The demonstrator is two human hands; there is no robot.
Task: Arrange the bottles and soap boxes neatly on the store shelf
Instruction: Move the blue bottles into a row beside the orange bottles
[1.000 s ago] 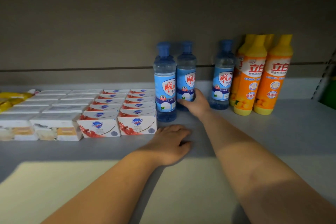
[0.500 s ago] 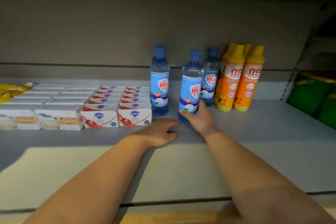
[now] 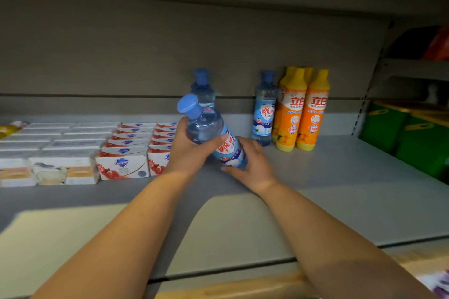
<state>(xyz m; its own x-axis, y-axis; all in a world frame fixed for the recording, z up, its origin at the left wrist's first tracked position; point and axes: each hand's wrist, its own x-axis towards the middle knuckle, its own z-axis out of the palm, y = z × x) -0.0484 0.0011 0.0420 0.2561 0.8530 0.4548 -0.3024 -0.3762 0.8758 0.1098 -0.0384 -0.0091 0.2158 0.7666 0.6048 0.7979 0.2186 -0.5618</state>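
Note:
A clear blue bottle point(image 3: 211, 128) with a blue cap is tilted to the left above the grey shelf point(image 3: 340, 177). My left hand point(image 3: 189, 150) grips its upper body, thumb across the label. My right hand point(image 3: 252, 165) holds its base from below. Behind it stands a second blue bottle point(image 3: 202, 90), partly hidden. A third blue bottle point(image 3: 264, 109) stands upright next to the orange bottles point(image 3: 301, 109) at the back right. Red-and-white soap boxes point(image 3: 124, 165) lie in rows left of my hands, with white soap boxes point(image 3: 48, 153) further left.
The shelf's back wall point(image 3: 145, 56) runs behind everything. Green containers point(image 3: 413, 133) sit on the neighbouring shelf at the right. A yellow packet point(image 3: 9, 128) lies at the far left edge. Bare shelf surface lies in front of and right of the orange bottles.
My right hand pulled the bottle forward off the shelf and tilted it left. My left hand rose from the shelf and took hold of its upper part.

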